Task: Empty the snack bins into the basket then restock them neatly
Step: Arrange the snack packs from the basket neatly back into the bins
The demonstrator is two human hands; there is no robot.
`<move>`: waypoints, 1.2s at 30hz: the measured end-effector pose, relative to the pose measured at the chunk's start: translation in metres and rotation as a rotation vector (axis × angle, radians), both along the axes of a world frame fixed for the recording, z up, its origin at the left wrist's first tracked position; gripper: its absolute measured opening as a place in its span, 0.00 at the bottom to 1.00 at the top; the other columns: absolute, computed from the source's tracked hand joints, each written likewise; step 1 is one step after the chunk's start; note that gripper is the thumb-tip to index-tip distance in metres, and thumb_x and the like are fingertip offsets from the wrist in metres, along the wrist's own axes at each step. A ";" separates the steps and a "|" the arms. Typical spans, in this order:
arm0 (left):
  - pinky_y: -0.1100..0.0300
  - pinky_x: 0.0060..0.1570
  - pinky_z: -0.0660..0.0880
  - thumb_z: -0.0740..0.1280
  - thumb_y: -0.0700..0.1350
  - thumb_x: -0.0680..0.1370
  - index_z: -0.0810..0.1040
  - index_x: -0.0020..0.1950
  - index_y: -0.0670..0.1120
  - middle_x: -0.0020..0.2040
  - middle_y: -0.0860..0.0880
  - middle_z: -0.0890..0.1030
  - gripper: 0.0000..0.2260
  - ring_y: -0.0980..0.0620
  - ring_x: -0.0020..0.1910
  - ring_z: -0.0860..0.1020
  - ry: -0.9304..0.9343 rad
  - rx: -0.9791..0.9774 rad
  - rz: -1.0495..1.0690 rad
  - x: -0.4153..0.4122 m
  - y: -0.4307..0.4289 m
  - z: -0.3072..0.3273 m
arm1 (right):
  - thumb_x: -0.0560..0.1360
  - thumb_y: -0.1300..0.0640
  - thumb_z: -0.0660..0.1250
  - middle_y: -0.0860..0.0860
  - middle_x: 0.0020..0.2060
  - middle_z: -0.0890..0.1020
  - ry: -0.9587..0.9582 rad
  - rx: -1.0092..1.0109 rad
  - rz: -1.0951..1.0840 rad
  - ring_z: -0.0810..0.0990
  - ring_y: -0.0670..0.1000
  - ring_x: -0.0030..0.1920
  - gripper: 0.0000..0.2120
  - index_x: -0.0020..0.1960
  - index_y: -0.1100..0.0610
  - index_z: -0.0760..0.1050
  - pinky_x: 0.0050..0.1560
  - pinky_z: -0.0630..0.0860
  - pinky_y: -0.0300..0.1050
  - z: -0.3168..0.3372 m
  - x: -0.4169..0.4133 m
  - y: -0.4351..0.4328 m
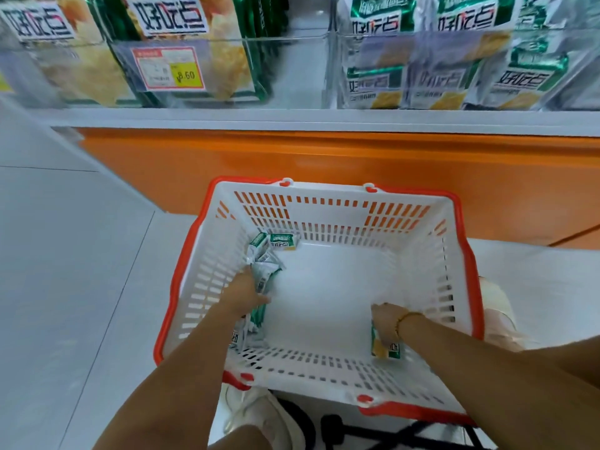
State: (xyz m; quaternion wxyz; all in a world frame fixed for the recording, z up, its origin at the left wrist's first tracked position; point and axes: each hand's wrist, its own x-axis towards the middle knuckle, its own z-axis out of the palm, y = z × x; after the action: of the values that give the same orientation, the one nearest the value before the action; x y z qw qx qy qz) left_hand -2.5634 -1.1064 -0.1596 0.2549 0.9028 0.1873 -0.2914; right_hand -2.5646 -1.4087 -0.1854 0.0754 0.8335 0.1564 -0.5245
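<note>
- Our left hand (243, 292) is down inside the basket (175, 277) on its left side, fingers closed round a bundle of packets (264, 264). The wrappers look slick and crumpled, so we judge that a packet could slide out of so full a grip on the way up.
- Our right hand (384, 323) is at the basket's near right corner, its fingers curled down onto a corner packet (386, 349) that stands against the wall. The fingertips are hidden, so how firm that hold is we cannot tell. A weak pinch could drop it.
- A loose packet (284, 241) lies at the far left corner, just beyond the bundle. If we lift only what we hold, it could be left behind.
- The basket stands on the floor, well below the shelf (324, 120). With both arms reaching in, a knock on the rim could shift or tip it.
- The right bin (454, 60) holds small packs of the same green and white look, already leaning unevenly. Pushing a handful in could leave them crooked, not neat.
- The left bin (194, 60), behind its price tag (168, 69), holds bigger bags, and small packets put there would be misplaced.
</note>
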 end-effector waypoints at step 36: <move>0.59 0.39 0.79 0.59 0.50 0.81 0.76 0.56 0.44 0.47 0.42 0.81 0.12 0.50 0.36 0.80 0.056 -1.063 0.194 0.071 -0.130 0.198 | 0.73 0.57 0.71 0.50 0.50 0.79 -0.362 1.003 -0.706 0.82 0.48 0.40 0.18 0.58 0.51 0.68 0.33 0.79 0.41 0.273 0.059 -0.031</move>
State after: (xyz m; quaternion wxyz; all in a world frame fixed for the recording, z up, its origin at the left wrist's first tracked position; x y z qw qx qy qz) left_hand -2.4920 -1.2364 0.0384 0.6972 0.6199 0.1034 -0.3450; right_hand -2.5052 -1.4393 0.0876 -0.4760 0.8442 0.0838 -0.2316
